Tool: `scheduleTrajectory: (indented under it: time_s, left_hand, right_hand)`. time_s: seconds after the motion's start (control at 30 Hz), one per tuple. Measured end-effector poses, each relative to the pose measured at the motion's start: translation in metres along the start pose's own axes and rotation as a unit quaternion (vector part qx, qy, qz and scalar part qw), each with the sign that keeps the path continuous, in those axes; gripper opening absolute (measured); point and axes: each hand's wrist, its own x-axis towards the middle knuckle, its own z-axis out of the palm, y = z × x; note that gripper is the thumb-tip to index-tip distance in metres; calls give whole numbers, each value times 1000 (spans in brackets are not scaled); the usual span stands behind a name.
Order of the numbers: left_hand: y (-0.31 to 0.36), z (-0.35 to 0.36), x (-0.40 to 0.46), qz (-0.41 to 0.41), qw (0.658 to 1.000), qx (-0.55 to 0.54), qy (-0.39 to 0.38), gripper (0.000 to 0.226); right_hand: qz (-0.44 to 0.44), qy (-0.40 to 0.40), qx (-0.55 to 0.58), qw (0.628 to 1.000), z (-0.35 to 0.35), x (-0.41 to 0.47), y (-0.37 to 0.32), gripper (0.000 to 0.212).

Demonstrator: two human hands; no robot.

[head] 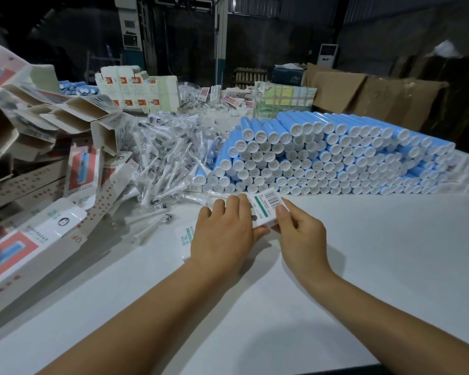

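left hand (222, 235) grips a barcoded box (266, 209); right hand (302, 235) pinches its end.

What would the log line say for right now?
left hand: holds barcode box | right hand: pinches box end | behind: blue tubes, stacked
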Motion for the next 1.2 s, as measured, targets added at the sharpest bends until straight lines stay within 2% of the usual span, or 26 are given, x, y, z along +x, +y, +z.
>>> scheduleTrajectory:
  time_s: [0.1, 0.2, 0.43, 0.5, 0.57, 0.6, 0.63, 0.67, 0.7, 0.73, 0.8, 0.83, 0.87, 0.9, 0.93, 0.97, 1.07, 1.2]
  left_hand:
    - [2, -4, -2, -5, 1000, 11, 15, 73]
    - [0, -1, 0, 4, 1000, 5, 11, 75]
    - [-2, 3, 4, -1, 1000, 4, 11, 74]
    - [-4, 0, 8, -12, 999, -33, 4, 76]
    - [-8, -8, 11, -47, 984, -170, 16, 82]
    - [-9, -13, 11, -71, 956, -282, 35, 78]
    - [-10, -19, 12, -96, 905, -409, 68, 66]
    - [-11, -24, 12, -132, 831, -531, 99, 52]
    - [-13, -26, 15, -194, 742, -633, 101, 45]
    - [-15, -27, 17, -266, 639, -718, 76, 45]
    - [-18, -25, 20, -359, 414, -836, -14, 53]
    - [-18, -22, 21, -389, 327, -860, -42, 57]
    - [-18, -21, 20, -413, 261, -870, -57, 61]
    - [-16, -18, 20, -433, 222, -872, -62, 66]
    - [-15, -14, 19, -452, 209, -865, -61, 68]
    - [-14, -11, 19, -458, 211, -861, -57, 66]
    - [-12, -2, 17, -431, 236, -870, -36, 55]
    - [-4, 13, 17, -375, 343, -861, 4, 45]
  right_hand:
    - [-46, 4, -48, 998, -1, 0, 1, 28]
    - [-53, 0, -46, 998, -4, 2, 2, 28]
    - [-15, -49, 51, 997, -2, 4, 1, 31]
    - [9, -65, 108, 992, -2, 4, -3, 31]
    - [10, -72, 144, 987, -2, 4, -4, 28]
    - [0, -77, 144, 987, -2, 4, -4, 25]
    - [-8, -86, 144, 986, -2, 3, -4, 23]
    - [-13, -98, 140, 985, -1, 2, -4, 25]
    - [-16, -114, 134, 984, 1, 0, -4, 29]
    - [-23, -135, 126, 982, 3, -1, -4, 32]
    - [-50, -190, 97, 976, 7, -6, -5, 34]
    - [-65, -216, 75, 971, 9, -9, -7, 37]
    - [-79, -233, 45, 968, 11, -11, -8, 39]
    - [-92, -239, 7, 967, 13, -12, -9, 44]
    - [-101, -238, -32, 965, 15, -13, -10, 51]
    - [-104, -234, -65, 964, 15, -13, -9, 60]
    - [-115, -230, -130, 957, 17, -13, -5, 68]
    - [-104, -219, -177, 954, 9, -5, -6, 64]
